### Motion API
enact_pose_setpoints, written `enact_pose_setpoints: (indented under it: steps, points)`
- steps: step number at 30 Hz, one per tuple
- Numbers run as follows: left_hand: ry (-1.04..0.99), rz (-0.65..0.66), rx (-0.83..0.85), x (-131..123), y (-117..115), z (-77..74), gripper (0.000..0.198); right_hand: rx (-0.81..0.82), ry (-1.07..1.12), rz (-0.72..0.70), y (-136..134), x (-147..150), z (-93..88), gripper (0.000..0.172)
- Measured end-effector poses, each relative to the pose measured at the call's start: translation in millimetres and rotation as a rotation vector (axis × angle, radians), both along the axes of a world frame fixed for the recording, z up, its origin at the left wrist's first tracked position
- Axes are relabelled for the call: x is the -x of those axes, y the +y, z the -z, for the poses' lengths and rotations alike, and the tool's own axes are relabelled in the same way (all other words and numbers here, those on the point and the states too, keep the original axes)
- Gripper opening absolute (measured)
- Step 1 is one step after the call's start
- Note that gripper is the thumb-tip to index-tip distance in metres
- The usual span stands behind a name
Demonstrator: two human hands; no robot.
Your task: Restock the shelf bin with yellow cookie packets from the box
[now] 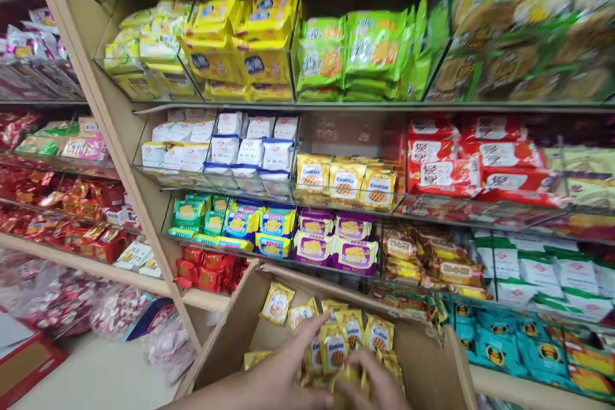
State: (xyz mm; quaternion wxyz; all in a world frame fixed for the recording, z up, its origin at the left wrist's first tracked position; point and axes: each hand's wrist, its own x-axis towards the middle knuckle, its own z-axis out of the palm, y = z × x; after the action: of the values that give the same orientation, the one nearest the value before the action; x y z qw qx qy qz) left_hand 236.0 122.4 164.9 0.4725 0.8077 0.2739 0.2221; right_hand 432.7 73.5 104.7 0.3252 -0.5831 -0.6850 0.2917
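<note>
Inside an open cardboard box (pixel 423 365) lie several small yellow cookie packets (pixel 277 303), printed with a round cookie. My left hand (pixel 288 368) reaches in from the left, its thumb stretched along the packets and its other fingers curled round a cluster of them. On the near right side of that same cluster is my right hand (pixel 377 384), its bent fingers closed against the packets and blurred by motion. Between both hands some cookie packets (pixel 336 349) stand upright, bunched together. The hands partly hide the lower packets.
Matching cookie packets (pixel 346 182) fill part of a shelf bin behind the box. Around them are green packets (pixel 377 45), red packets (pixel 446 163) and purple packets (pixel 355 250) behind clear dividers. A wooden upright (pixel 96 109) stands left; bagged goods (pixel 168 346) lie lower left.
</note>
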Motion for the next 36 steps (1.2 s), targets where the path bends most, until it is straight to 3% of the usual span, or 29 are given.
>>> enact_pose_setpoints:
  steps: [2,5,8,11,14,16,18,23,27,30,33,36]
  points:
    - [-0.160,-0.040,0.296,-13,-9,25.0,0.106,-0.057,0.208,0.173,11,1,-9.2,0.023]
    - [-0.377,-0.179,0.420,-39,-15,38.0,0.108,-0.063,0.373,0.358,25,9,-17.8,0.034]
    - [-0.472,-0.377,0.406,-53,-13,38.3,0.086,-0.045,0.463,0.417,30,16,-21.8,0.040]
    - [-0.616,-0.415,0.526,-54,-8,32.9,0.072,-0.058,0.632,0.465,25,13,-26.1,0.052]
    - [-0.736,-0.444,0.620,-51,-5,22.7,0.068,0.111,0.735,0.375,16,5,-32.4,0.067]
    - [-0.786,-0.449,0.670,-48,-6,15.2,0.066,0.206,0.741,0.273,10,-1,-37.6,0.061]
    - [-0.825,-0.471,0.735,-45,-6,9.4,0.058,0.171,0.689,0.252,3,-8,-43.0,0.046]
    - [-0.801,-0.616,0.939,-37,-3,4.4,0.043,-0.272,0.603,0.189,-10,-19,-51.4,0.016]
    - [-0.752,-0.325,1.215,-40,-4,-1.0,0.040,-0.408,0.357,0.112,-11,-10,-45.9,0.015]
    - [-0.816,-0.354,1.119,-46,-8,-5.7,0.040,-0.409,0.213,0.145,-13,-1,-36.1,0.022]
    - [-0.835,-0.420,0.993,-48,-9,-7.5,0.049,-0.323,0.460,0.338,-16,1,-28.8,0.026]
    - [-0.840,-0.417,0.898,-49,-9,-6.9,0.051,-0.118,0.730,0.477,-15,-3,-27.5,0.034]
